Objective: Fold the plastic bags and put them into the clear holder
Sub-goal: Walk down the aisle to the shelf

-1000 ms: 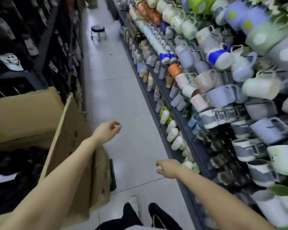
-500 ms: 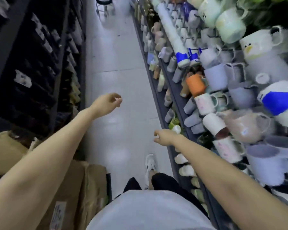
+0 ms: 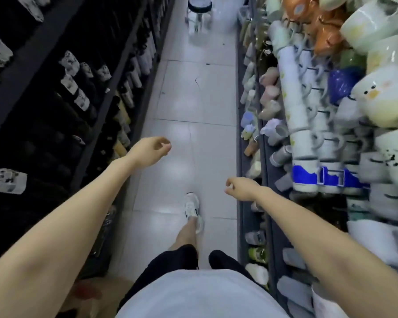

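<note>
Both hands are held out over the aisle with nothing in them. On the far left, tall dark shelving (image 3: 55,92) stocked with dark goods bearing pale paper tags is seen running away from the viewer. Beside it the left hand (image 3: 151,149) is reached further forward, its fingers loosely curled toward the thumb and empty. Pale glossy floor tiles (image 3: 193,106) fill the middle, with a small round black-topped stool (image 3: 199,10) at the far end and a white sneaker (image 3: 191,206) set ahead on the floor. The right hand (image 3: 241,188) is held lower and nearer the body, fingers likewise slackly bent, just beside the grey shelf of ceramic mugs (image 3: 331,138), where a long stack of white mugs with blue bases (image 3: 305,177) lies on its side.

Neither the plastic bags nor the clear holder can be found in view, so their direction from the hands cannot be told, nor which hand is nearer. It is judged that folding has not begun and that the bags must first be reached, probably along the aisle.
</note>
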